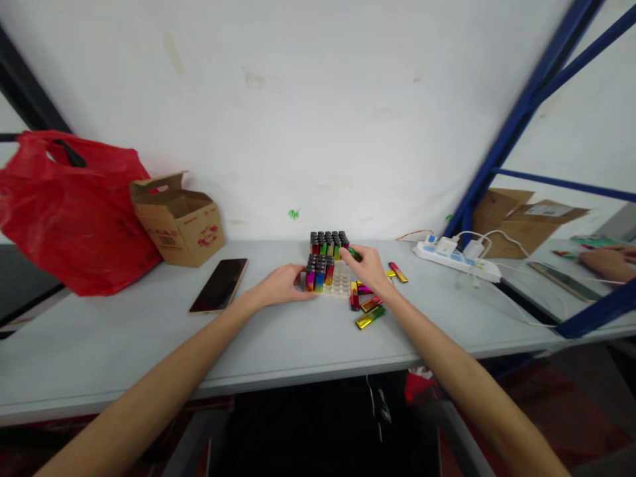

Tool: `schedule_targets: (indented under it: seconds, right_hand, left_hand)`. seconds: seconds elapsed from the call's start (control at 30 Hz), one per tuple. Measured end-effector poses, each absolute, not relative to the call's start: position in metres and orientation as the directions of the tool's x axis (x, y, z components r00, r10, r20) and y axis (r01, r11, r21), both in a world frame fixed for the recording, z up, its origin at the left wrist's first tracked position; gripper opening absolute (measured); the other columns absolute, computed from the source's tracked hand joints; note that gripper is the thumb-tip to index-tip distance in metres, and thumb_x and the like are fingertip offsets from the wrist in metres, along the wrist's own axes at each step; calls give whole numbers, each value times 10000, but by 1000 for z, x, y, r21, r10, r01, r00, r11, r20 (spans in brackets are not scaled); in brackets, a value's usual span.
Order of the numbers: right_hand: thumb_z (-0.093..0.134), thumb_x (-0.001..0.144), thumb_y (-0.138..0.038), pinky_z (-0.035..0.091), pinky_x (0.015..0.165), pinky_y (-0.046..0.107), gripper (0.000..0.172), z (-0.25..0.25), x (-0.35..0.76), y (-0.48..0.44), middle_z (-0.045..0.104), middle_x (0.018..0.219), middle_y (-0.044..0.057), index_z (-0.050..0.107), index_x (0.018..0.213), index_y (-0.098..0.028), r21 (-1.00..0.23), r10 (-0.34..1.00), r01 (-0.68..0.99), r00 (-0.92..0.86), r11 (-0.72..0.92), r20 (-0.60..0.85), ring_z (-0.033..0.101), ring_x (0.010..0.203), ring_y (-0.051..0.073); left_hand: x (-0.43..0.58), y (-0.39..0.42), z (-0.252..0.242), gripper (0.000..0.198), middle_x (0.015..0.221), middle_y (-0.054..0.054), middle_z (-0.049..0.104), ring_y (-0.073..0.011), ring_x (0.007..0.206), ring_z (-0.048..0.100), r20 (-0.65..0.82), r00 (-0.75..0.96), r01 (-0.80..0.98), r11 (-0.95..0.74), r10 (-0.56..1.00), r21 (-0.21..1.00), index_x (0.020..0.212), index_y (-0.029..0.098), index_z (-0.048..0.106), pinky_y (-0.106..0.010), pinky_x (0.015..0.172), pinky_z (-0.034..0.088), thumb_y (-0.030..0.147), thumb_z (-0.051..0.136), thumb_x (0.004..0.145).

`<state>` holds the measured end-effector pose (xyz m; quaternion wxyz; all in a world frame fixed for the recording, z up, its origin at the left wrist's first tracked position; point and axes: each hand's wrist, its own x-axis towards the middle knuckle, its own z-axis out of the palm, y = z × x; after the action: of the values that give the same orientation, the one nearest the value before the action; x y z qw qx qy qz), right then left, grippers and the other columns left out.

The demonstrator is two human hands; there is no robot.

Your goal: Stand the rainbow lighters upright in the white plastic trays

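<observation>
Several colourful lighters [319, 273] with black tops stand upright in rows in a white tray [338, 285], whose front right part shows bare holes. My left hand [284, 286] is curved around the tray's left side, thumb along the front edge and fingers behind, against the standing lighters. In my right hand [368, 267], above the tray's right side, a green lighter [354, 254] is pinched between thumb and fingers. Loose lighters [370, 317] in yellow, red, pink and green lie right of the tray, below my right wrist. Another full block of lighters [329, 240] stands directly behind.
A phone [219, 286], an open cardboard box [179, 222] and a red plastic bag [82, 212] are on the left. To the right lie a white power strip [457, 258] with cables and a blue frame post [517, 126]. Beyond it shows another person's hand [607, 264].
</observation>
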<state>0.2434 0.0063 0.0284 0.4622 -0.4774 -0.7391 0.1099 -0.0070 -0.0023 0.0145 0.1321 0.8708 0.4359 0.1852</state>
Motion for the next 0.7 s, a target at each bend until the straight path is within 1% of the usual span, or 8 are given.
schedule_targets:
  seconds: [0.1, 0.17, 0.3, 0.43, 0.47, 0.53, 0.63, 0.7]
  right_hand:
    - [502, 869, -461, 212, 554, 262, 424, 17, 242, -7, 273, 574, -41, 353, 566, -205, -604, 823, 614, -138, 507, 550, 295, 565, 98]
    - [496, 849, -425, 203, 551, 262, 395, 12, 241, -10, 263, 573, -41, 330, 564, -208, -617, 832, 603, -151, 506, 534, 286, 559, 95]
    - [499, 834, -395, 203, 549, 257, 357, 7, 239, -6, 285, 576, -42, 347, 572, -207, -628, 839, 590, -169, 507, 517, 305, 567, 99]
    - [506, 891, -434, 218, 558, 260, 396, 8, 239, -5, 294, 576, -48, 383, 595, -202, -599, 832, 619, -173, 508, 527, 319, 567, 104]
    - [508, 913, -459, 229, 565, 260, 408, 9, 240, -6, 316, 579, -49, 405, 614, -201, -584, 825, 629, -175, 514, 537, 332, 568, 107]
    - [486, 963, -492, 275, 591, 255, 394, 13, 241, -7, 412, 609, -45, 473, 697, -201, -560, 810, 629, -205, 539, 549, 391, 588, 116]
    - [408, 1030, -462, 365, 663, 254, 341, 18, 243, -9, 562, 726, -11, 543, 857, -201, -529, 773, 588, -301, 611, 559, 509, 671, 141]
    - [389, 1045, -449, 410, 707, 265, 343, 21, 244, -10, 606, 825, 29, 569, 901, -195, -483, 722, 559, -356, 674, 593, 557, 749, 159]
  left_hand:
    - [-7, -3, 15, 440, 795, -28, 707, -202, 674, 619, 215, 570, 690, -604, 793, 399, 893, 190, 668, -300, 615, 427, 602, 692, 741]
    - [-8, -2, 15, 440, 794, -29, 708, -204, 681, 622, 211, 576, 683, -607, 790, 406, 898, 189, 676, -299, 623, 429, 602, 688, 747]
    - [-9, -2, 14, 483, 813, -35, 716, -214, 701, 632, 211, 575, 680, -605, 791, 416, 929, 191, 694, -301, 649, 436, 636, 680, 742]
    - [-10, -2, 13, 501, 812, -34, 710, -208, 693, 621, 217, 575, 683, -608, 789, 405, 931, 187, 690, -300, 643, 430, 652, 678, 744]
    - [-10, -2, 13, 496, 817, -34, 710, -207, 696, 621, 216, 577, 682, -610, 788, 404, 937, 186, 689, -299, 646, 430, 644, 681, 748]
    - [-10, -3, 14, 481, 826, -35, 711, -207, 705, 623, 211, 585, 676, -615, 783, 407, 944, 187, 683, -299, 651, 429, 629, 684, 757]
    - [-9, -3, 16, 477, 822, -31, 705, -206, 709, 621, 217, 597, 665, -627, 773, 406, 935, 192, 676, -298, 644, 423, 638, 680, 766]
    - [-9, -3, 16, 482, 812, -26, 700, -200, 700, 615, 228, 602, 654, -637, 765, 408, 929, 193, 679, -293, 634, 414, 646, 678, 765]
